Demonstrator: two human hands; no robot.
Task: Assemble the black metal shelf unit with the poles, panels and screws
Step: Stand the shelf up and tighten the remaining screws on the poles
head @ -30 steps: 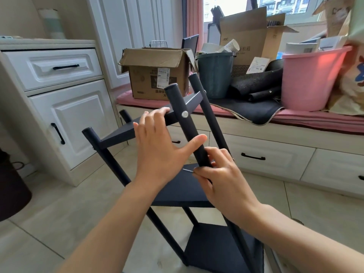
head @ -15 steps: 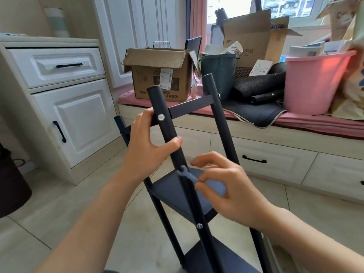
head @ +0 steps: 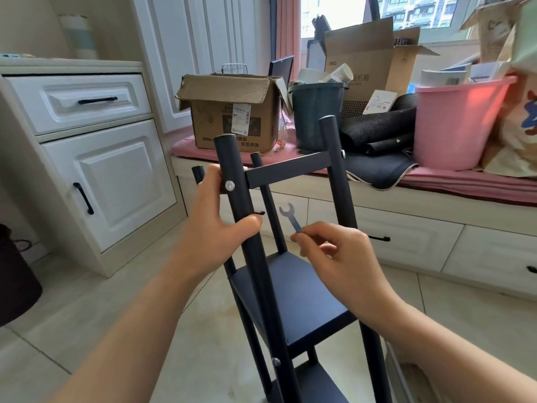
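Daylight pours in through the window (head: 343, 13) at the back, blown out to white above the cardboard box (head: 232, 112). The room is bright and evenly lit. The pink bucket (head: 456, 123) right of that box glows where light passes through its wall. Shadows on the floor (head: 96, 301) in front of the box are faint and soft. The wide lens bends the cabinet (head: 87, 170) left of the box, and both forearms swell near the lower edge. Everything looks slightly soft.

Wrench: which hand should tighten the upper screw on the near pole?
Right. The right hand already pinches the wrench, close to the screw. The left hand grips the near pole, steadying it.
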